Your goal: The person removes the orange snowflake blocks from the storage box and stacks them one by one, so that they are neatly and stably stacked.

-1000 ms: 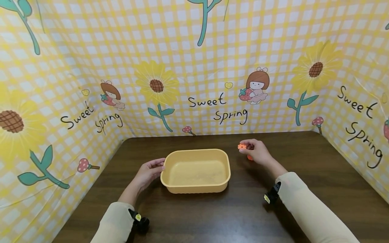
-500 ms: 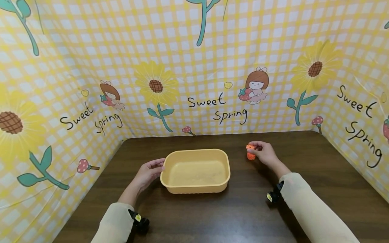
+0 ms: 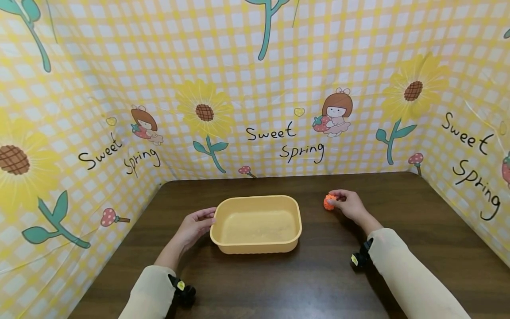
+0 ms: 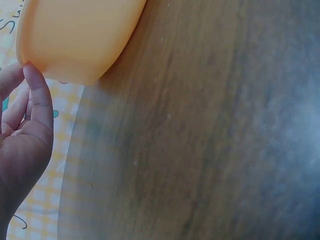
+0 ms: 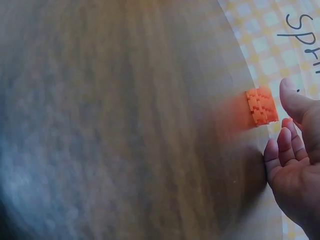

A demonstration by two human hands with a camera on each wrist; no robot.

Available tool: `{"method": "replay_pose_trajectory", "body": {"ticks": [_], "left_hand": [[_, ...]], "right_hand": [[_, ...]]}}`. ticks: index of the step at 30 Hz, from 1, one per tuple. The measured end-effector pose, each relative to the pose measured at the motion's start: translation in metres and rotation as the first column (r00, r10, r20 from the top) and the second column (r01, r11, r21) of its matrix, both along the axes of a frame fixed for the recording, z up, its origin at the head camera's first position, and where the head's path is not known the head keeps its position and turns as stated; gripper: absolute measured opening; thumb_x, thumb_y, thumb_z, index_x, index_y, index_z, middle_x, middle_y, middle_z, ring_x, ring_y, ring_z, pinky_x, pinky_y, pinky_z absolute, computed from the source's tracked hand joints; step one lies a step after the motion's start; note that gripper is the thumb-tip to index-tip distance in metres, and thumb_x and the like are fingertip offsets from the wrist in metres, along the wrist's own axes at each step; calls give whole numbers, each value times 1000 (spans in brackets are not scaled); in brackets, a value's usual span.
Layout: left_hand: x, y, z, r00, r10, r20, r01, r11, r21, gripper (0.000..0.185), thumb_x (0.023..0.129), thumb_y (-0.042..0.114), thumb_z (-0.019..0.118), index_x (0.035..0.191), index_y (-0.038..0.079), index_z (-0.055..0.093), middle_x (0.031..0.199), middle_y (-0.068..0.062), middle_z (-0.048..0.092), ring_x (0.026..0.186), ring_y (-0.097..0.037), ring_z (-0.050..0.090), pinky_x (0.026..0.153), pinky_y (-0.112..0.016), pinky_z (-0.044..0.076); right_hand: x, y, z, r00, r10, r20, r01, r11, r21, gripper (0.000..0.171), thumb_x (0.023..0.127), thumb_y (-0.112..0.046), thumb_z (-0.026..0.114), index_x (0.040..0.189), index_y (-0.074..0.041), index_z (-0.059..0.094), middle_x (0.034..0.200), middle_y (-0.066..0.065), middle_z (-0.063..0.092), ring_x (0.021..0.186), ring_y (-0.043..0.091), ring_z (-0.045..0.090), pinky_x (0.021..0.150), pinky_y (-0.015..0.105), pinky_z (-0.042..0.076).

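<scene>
Resting my left hand [image 3: 194, 227] against the short end of the smooth, rounded-rectangle yellow plastic tub [image 3: 256, 224], I keep its fingers relaxed, thumb tip touching the rim. My right hand [image 3: 347, 204] sits beside a small stack of knobbly orange toothed plastic pieces [image 3: 328, 202] on the dark wood-grain surface [image 3: 318, 283]; fingers loosely curled, fingertips at the stack, whether pinching it I cannot tell. Glossy yellow gingham sheeting [image 3: 255, 88] walls it in.
</scene>
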State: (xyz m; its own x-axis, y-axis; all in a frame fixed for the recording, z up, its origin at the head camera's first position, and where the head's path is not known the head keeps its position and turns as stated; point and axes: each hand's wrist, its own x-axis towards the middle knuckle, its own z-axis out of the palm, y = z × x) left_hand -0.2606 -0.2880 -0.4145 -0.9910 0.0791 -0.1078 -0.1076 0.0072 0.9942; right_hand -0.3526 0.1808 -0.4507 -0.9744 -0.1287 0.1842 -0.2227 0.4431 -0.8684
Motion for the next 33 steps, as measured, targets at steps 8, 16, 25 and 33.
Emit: {"method": "replay_pose_trajectory", "body": {"ticks": [8, 16, 25, 33], "left_hand": [[-9, -5, -13, 1000, 22, -16, -22, 1000, 6, 48, 81, 5, 63, 124, -3, 46, 107, -15, 49, 91, -17, 54, 76, -28, 48], [-10, -6, -14, 1000, 21, -17, -21, 1000, 7, 48, 81, 5, 63, 125, -3, 45, 108, -15, 49, 94, -19, 53, 76, -28, 48], [-8, -5, -15, 999, 31, -29, -31, 1000, 2, 46, 82, 3, 61, 124, -3, 45, 109, -16, 48, 91, -16, 54, 76, -28, 48], [-8, -4, -15, 999, 34, -18, -34, 999, 5, 45, 82, 2, 60, 124, -3, 45, 112, -18, 47, 92, -17, 53, 76, -28, 48]], "right_hand": [[-2, -1, 0, 1000, 13, -4, -13, 1000, 13, 31, 79, -16, 66, 106, -2, 59, 87, 11, 56, 72, 22, 47, 56, 26, 44], [-1, -3, -2, 1000, 20, 23, -21, 999, 33, 32, 80, -17, 66, 107, -2, 59, 87, 12, 55, 72, 22, 47, 57, 29, 43], [0, -4, -2, 999, 15, 30, -16, 999, 52, 34, 79, -19, 67, 106, 0, 59, 89, 12, 56, 75, 22, 48, 61, 28, 43], [0, -5, 0, 999, 14, 45, -16, 998, 55, 33, 79, -18, 67, 106, -1, 59, 90, 12, 56, 74, 22, 48, 62, 30, 43]]}}
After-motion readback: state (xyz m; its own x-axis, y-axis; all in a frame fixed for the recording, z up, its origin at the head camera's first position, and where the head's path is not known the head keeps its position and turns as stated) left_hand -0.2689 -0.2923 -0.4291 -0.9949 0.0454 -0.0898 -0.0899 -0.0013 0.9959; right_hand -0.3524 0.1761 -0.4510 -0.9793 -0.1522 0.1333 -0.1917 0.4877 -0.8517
